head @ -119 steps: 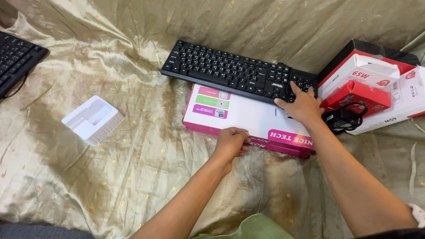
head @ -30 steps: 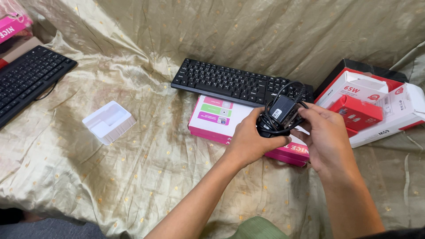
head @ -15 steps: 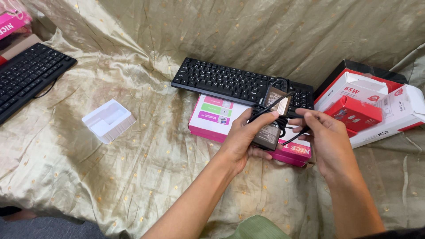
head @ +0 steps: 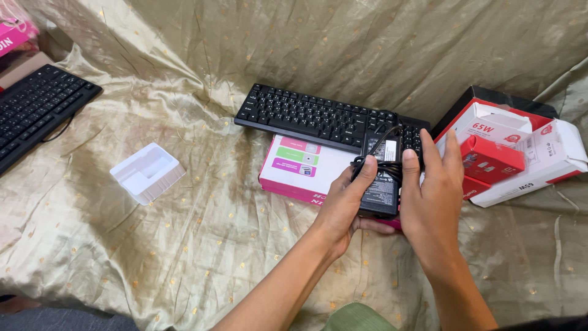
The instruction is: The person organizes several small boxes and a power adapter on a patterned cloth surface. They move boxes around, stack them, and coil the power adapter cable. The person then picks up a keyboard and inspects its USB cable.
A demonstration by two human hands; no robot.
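A black power adapter [head: 380,184] with its cable wrapped around it is held upright between both my hands, label side facing me. My left hand [head: 346,205] grips its left edge, thumb pressed on the cable. My right hand [head: 432,196] steadies the right edge with its thumb, fingers extended behind. Under my hands lies a flat pink-and-white box [head: 300,165], and a black keyboard [head: 312,116] rests partly on its far edge.
A white moulded plastic tray [head: 147,173] lies on the wrinkled golden cloth [head: 184,245] to the left. A second black keyboard [head: 33,107] is at the far left. Red-and-white boxes [head: 508,153] are stacked at the right.
The adapter has turned from tilted to upright with its label facing me. My right hand has let go of the loose cable and come against the adapter's right side.
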